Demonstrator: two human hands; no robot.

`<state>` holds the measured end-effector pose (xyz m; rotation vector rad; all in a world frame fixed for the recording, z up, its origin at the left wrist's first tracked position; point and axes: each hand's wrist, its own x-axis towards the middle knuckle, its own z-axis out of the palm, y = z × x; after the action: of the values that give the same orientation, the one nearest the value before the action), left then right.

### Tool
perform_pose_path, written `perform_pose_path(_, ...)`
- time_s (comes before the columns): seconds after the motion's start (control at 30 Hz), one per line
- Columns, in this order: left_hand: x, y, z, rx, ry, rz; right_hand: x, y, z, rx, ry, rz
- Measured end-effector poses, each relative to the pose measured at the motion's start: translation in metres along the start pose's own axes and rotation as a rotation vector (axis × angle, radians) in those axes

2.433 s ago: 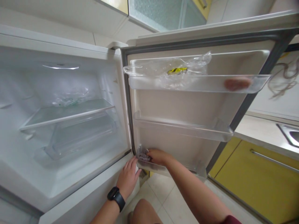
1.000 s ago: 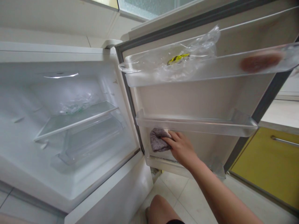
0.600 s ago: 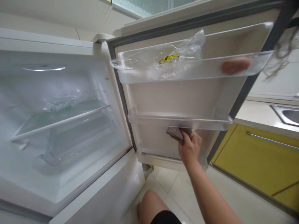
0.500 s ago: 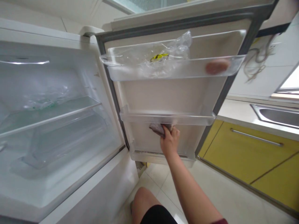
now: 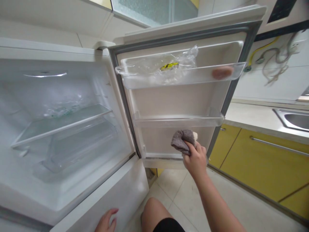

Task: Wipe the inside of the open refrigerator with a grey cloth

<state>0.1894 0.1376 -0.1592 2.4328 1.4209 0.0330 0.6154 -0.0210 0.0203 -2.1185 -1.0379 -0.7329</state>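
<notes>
My right hand (image 5: pixel 196 159) is closed on a grey cloth (image 5: pixel 182 141), held just in front of the open fridge door (image 5: pixel 173 100), below its middle door shelf (image 5: pixel 178 120). My left hand (image 5: pixel 106 220) rests at the bottom of the picture against the white front of the lower fridge compartment (image 5: pixel 103 199), fingers loosely extended. The upper door shelf (image 5: pixel 183 77) holds a crumpled clear plastic bag (image 5: pixel 169 66) and a reddish-brown item (image 5: pixel 222 72). The fridge interior (image 5: pixel 60 129) has a glass shelf (image 5: pixel 62 120) with clear plastic on it.
A clear drawer (image 5: pixel 77 145) sits under the glass shelf. Yellow cabinets (image 5: pixel 260 164) stand to the right beneath a pale counter (image 5: pixel 251 117) with a steel sink (image 5: pixel 294 119). Cords hang on the wall (image 5: pixel 275 59). My knee (image 5: pixel 156 212) is over the tiled floor (image 5: pixel 183 196).
My right hand with the cloth has moved from the door's bottom left corner up and across under the middle shelf, then drawn back from the door. My left hand has dropped to the lower compartment front.
</notes>
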Motion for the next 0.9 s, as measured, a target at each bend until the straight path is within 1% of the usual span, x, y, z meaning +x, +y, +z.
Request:
perform_pose_path(0.03, 0.011, 0.014, -0.009, -0.094, 0.028, 0.081, -0.001, 0.010, -0.006, -0.017, 0.034, 0.006)
perform_pose_path(0.07, 0.023, 0.032, -0.019, -0.160, 0.084, 0.182, -0.001, 0.017, -0.010, -0.033, 0.055, 0.012)
perform_pose_path(0.1, 0.035, 0.054, -0.030, -0.182, 0.139, 0.284, 0.000, 0.024, -0.012, -0.046, 0.059, 0.019)
perform_pose_path(0.17, 0.058, 0.101, -0.051, -0.138, 0.231, 0.458, 0.003, 0.031, -0.010, -0.060, 0.034, 0.039)
perform_pose_path(0.2, 0.068, 0.124, -0.059, -0.095, 0.264, 0.519, 0.004, 0.032, -0.009, -0.061, 0.014, 0.046)
perform_pose_path(0.27, 0.084, 0.161, -0.065, -0.030, 0.296, 0.585, 0.003, 0.029, -0.011, -0.046, 0.020, 0.036)
perform_pose_path(0.33, 0.093, 0.183, -0.060, 0.001, 0.311, 0.606, 0.001, 0.021, -0.025, 0.026, 0.092, -0.055)
perform_pose_path(0.4, 0.098, 0.190, -0.047, 0.002, 0.346, 0.594, 0.000, 0.009, -0.050, 0.145, 0.168, -0.232)
perform_pose_path(0.47, 0.100, 0.189, -0.036, -0.005, 0.388, 0.579, 0.004, -0.002, -0.081, 0.212, 0.239, -0.380)
perform_pose_path(0.5, 0.100, 0.187, -0.032, -0.006, 0.399, 0.580, 0.008, -0.006, -0.095, 0.189, 0.293, -0.397)
perform_pose_path(0.53, 0.099, 0.185, -0.030, -0.007, 0.405, 0.581, 0.015, -0.009, -0.107, 0.133, 0.356, -0.371)
perform_pose_path(0.6, 0.097, 0.183, -0.031, -0.014, 0.407, 0.579, 0.032, -0.011, -0.122, -0.013, 0.449, -0.229)
perform_pose_path(0.67, 0.095, 0.183, -0.033, -0.024, 0.408, 0.571, 0.047, -0.012, -0.125, -0.114, 0.467, -0.071)
perform_pose_path(0.7, 0.094, 0.184, -0.034, -0.027, 0.410, 0.567, 0.053, -0.015, -0.124, -0.136, 0.457, -0.020)
perform_pose_path(0.73, 0.094, 0.184, -0.034, -0.027, 0.414, 0.563, 0.058, -0.020, -0.121, -0.142, 0.439, 0.002)
perform_pose_path(0.8, 0.094, 0.184, -0.031, -0.018, 0.425, 0.559, 0.061, -0.036, -0.115, -0.126, 0.368, -0.029)
perform_pose_path(0.9, 0.097, 0.182, -0.026, -0.001, 0.440, 0.558, 0.061, -0.066, -0.110, -0.065, 0.201, -0.168)
